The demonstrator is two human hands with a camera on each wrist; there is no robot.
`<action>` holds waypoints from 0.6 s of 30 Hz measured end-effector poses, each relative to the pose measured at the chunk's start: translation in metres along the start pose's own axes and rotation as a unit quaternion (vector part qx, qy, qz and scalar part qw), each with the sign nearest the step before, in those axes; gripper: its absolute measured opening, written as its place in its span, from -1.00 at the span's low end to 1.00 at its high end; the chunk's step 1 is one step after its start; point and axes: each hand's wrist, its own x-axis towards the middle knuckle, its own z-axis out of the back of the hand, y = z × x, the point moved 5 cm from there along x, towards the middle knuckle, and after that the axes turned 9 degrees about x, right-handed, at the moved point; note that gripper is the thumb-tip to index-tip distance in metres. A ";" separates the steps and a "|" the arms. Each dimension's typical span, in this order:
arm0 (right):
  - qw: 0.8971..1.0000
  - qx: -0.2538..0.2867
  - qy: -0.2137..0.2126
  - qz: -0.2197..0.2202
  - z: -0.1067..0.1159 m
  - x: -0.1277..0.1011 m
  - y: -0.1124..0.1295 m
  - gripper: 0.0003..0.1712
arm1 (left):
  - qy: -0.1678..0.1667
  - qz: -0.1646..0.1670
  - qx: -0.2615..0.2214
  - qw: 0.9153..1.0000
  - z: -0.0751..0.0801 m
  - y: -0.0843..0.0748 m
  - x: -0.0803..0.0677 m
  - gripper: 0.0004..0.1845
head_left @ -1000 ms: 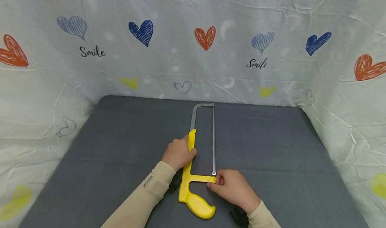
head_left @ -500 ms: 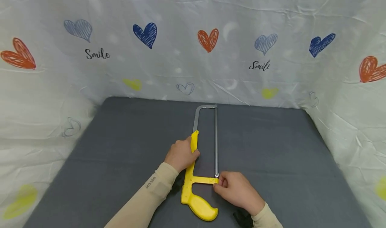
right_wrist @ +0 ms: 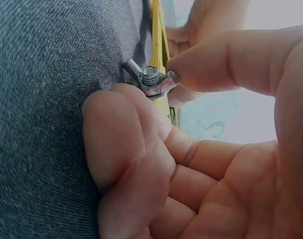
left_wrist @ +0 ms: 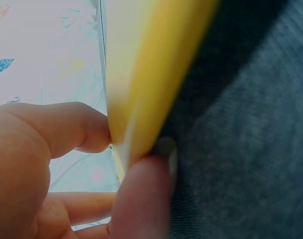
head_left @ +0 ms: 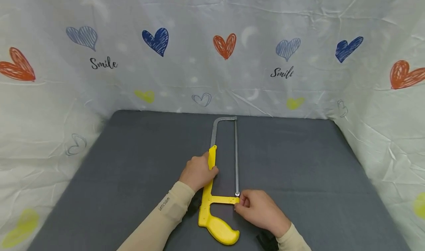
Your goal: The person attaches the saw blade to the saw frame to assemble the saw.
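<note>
Nearest, a wing nut (right_wrist: 152, 79) at the hacksaw's (head_left: 212, 203) handle end is pinched by the right hand (head_left: 260, 210). Farther along, the frame is gripped by the left hand (head_left: 197, 171); the saw's long axis is pointed away on the mat (head_left: 299, 159).

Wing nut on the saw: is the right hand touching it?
Touching. The right wrist view shows the right hand pinching the wing nut between thumb and finger.
</note>
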 end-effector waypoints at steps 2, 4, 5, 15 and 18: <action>1.000 0.005 0.003 -0.001 -0.001 0.000 -0.001 -0.77 | 0.000 0.001 0.002 1.000 -0.001 0.001 0.000 -0.25; 1.000 0.009 0.004 -0.002 -0.001 -0.001 -0.001 -0.78 | 0.001 0.001 0.001 1.000 -0.002 0.001 0.000 -0.25; 1.000 0.012 0.005 -0.004 0.000 -0.001 -0.002 -0.79 | 0.001 0.001 0.001 1.000 -0.002 0.001 0.000 -0.25; 0.999 0.026 0.017 -0.013 0.000 -0.001 -0.003 -0.85 | -0.002 -0.001 0.005 1.000 -0.001 -0.001 0.000 -0.26; 0.999 0.027 0.017 -0.013 0.000 -0.001 -0.003 -0.85 | -0.002 0.000 0.010 1.000 0.000 -0.001 0.000 -0.25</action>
